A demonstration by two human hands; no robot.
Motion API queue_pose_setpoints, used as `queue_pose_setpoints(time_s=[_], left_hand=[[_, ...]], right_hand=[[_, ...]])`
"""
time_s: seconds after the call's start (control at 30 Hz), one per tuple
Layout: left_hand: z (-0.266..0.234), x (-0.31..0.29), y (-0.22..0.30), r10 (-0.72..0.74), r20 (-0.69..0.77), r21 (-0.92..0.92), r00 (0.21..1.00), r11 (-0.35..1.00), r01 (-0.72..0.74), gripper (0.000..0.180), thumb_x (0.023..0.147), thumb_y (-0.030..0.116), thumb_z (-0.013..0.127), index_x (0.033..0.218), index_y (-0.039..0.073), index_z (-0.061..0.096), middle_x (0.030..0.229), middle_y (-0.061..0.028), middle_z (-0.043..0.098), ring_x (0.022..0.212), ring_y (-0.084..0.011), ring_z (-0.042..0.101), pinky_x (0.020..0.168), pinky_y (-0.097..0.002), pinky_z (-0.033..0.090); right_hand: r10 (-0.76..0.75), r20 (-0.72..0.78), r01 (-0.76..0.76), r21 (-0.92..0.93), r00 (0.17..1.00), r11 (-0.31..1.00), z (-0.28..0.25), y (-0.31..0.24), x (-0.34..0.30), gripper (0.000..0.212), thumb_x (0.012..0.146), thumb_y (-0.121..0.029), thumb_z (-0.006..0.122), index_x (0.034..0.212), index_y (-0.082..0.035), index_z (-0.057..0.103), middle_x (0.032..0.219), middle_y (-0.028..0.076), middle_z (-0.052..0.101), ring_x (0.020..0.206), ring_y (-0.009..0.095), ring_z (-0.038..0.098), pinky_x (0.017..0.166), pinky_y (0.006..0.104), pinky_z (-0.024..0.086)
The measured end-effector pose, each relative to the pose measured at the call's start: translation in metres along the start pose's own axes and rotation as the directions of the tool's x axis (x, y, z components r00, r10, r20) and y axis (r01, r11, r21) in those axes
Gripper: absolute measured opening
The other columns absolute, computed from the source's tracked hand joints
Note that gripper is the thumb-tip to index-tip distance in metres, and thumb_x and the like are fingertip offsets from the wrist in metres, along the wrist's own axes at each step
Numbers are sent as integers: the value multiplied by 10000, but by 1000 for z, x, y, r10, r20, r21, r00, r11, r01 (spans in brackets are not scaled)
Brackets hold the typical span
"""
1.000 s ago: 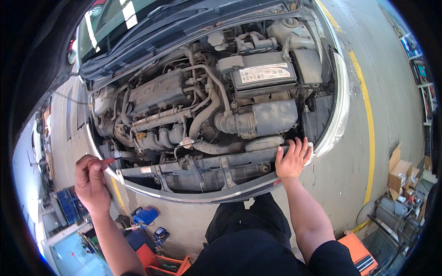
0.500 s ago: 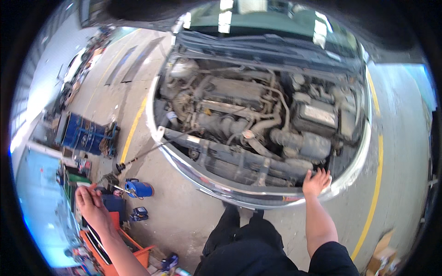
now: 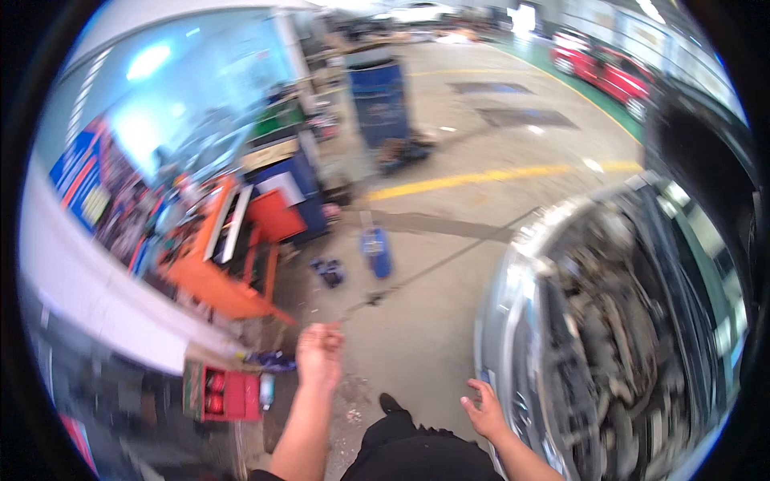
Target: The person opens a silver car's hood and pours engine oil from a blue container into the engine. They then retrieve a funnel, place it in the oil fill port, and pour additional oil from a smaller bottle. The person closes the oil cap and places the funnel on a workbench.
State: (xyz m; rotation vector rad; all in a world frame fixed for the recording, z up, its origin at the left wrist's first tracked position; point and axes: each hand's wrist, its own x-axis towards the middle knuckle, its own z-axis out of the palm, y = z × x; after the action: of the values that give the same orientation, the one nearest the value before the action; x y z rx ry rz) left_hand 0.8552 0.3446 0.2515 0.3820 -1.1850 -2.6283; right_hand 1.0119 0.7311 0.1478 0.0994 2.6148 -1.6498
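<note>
"Two hands, how are they?"
"Right hand (image 3: 486, 414): fingers loosely spread, beside the car (image 3: 605, 321) at right. Left hand (image 3: 318, 357): fingers curled; pinching what, I cannot tell."
"And the step?"
"Perhaps between actions; moving calls for clearance from this car."

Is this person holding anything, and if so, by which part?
The left hand has its fingers curled, but blur makes it impossible to tell what, if anything, it holds. The right hand, open near the car, holds nothing visible.
</note>
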Motion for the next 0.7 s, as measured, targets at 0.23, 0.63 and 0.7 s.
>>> queue_pose_setpoints(time_s=[0.23,0.63,0.7], left_hand=[[-54,14,24,-347,-173,-166,922,933,320,137,1163,165,642,1251,62,664,1276,-104,777,1127,-206,750,1064,-412,613],[-129,167,42,-426,-121,-91,896,904,418,372,1172,293,663,1443,39,642,1383,-79,735,1248,-206,709,1141,-403,552],[-147,204,44,-402,-253,47,880,903,426,356,1147,252,706,1416,22,666,1344,-87,745,1201,-202,730,1095,-374,581]], right_hand=[[-238,475,83,325,847,942,189,-176,173,437,1146,-276,676,1497,-19,635,1463,140,679,1357,245,677,1113,393,560],[-168,622,-19,281,765,959,357,-280,353,280,1191,-153,546,1269,39,735,1182,117,816,1079,181,758,991,346,606],[-169,603,7,261,780,965,371,-287,405,267,1193,-147,535,1244,30,728,1170,122,812,1054,187,766,951,352,625]])
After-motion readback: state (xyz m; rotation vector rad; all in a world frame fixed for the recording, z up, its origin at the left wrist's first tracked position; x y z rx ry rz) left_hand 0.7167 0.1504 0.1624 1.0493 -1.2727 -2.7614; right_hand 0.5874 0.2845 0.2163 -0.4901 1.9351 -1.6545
